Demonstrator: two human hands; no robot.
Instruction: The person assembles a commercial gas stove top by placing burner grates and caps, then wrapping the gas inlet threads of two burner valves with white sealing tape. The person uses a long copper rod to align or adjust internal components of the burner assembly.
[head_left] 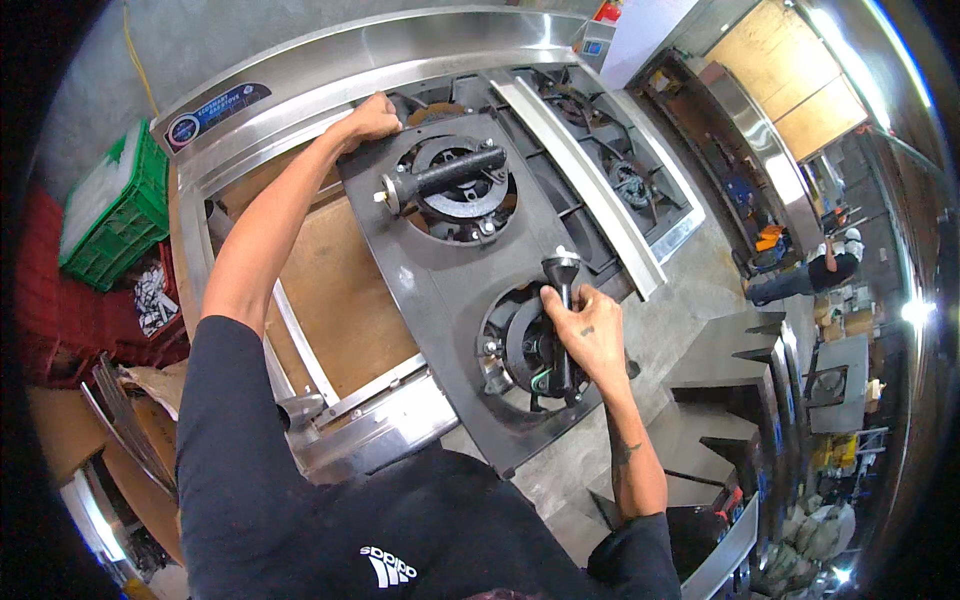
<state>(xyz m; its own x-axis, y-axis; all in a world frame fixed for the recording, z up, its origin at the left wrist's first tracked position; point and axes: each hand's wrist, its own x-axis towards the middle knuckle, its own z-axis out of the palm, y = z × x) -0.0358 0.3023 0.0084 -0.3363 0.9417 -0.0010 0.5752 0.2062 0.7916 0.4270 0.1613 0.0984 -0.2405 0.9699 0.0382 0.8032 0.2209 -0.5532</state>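
Observation:
A grey metal burner plate (430, 270) lies slantwise over the stainless steel stove frame (370, 450). Two round openings in it hold ring burners. My left hand (368, 122) is closed at the plate's far left corner, its fingertips partly hidden. Across the farther ring burner (450, 180) runs a black burner tube (450, 177) with a brass-coloured tip. At the nearer ring burner (527, 345), my right hand (592, 335) is closed around a second black burner tube (562, 370), thumb on its near side and flared end up.
More burners (630, 183) sit in the stove's right section, past a pale metal strip (575, 180). Green crates (118, 215) stand at left. Stacked steel panels (710, 420) are at right. Farther off, another person (825, 268) bends near a long steel unit (760, 140).

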